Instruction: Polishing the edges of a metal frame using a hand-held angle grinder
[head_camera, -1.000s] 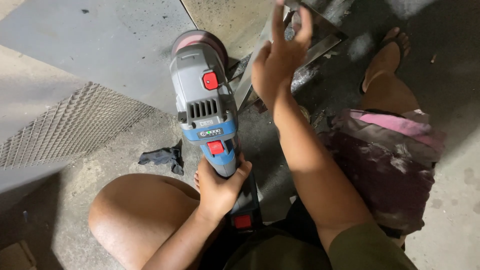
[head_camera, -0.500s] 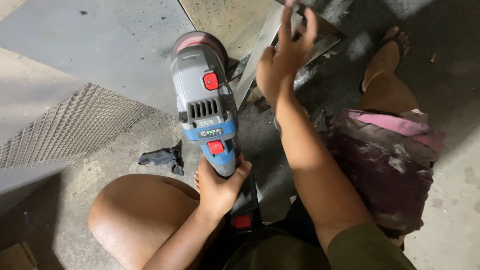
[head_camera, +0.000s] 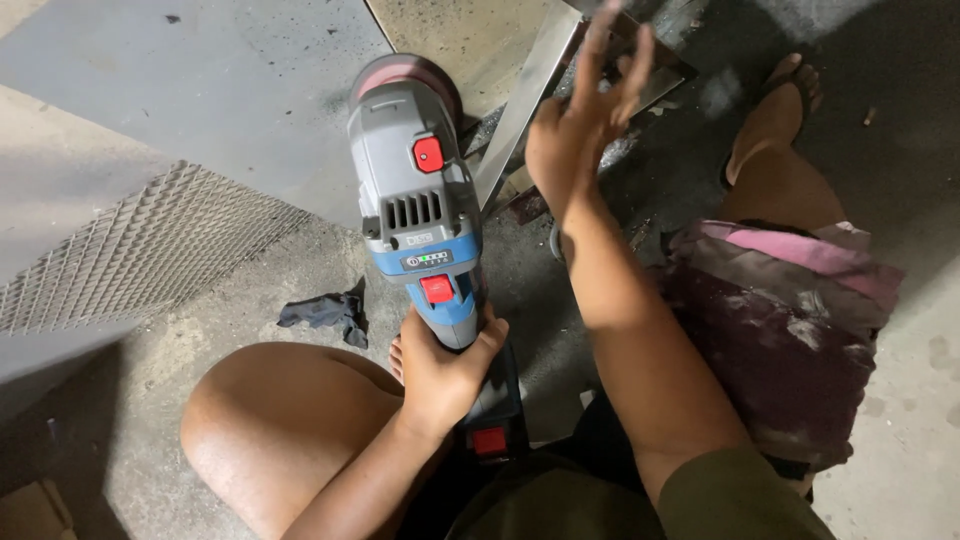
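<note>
Left hand (head_camera: 440, 365), lower centre of the frame, is wrapped tight around the handle of the cordless angle grinder (head_camera: 415, 215). Fingers curl round the blue grip just below the red switch, thumb on the right side. The grinder body runs up the frame from that hand, its reddish disc (head_camera: 400, 72) at the top centre, over the edge of the grey steel sheet (head_camera: 200, 90). The battery end sits below the hand, between the knees.

Change over the last second: the right hand (head_camera: 580, 130) has slid up and right across the frame, from just beside the grinder head toward the angled metal strip (head_camera: 530, 95) at top centre. Its fingers are now spread wide and blurred with motion, holding nothing. The fingertips are over the dark angle piece (head_camera: 660, 75) at the top; I can't tell whether they touch it. The grinder itself has barely moved.

Reading: one-handed hold on the tool, while the free hand is going for the workpiece rather than the grinder body. The disc is left of those open fingers and close, with only the strip between them.

Other items: expanded metal mesh (head_camera: 130, 260) on the left, a dark rag (head_camera: 325, 315) on the concrete floor (head_camera: 900, 360) by the left knee, and a sandalled foot (head_camera: 775, 110) at upper right.
</note>
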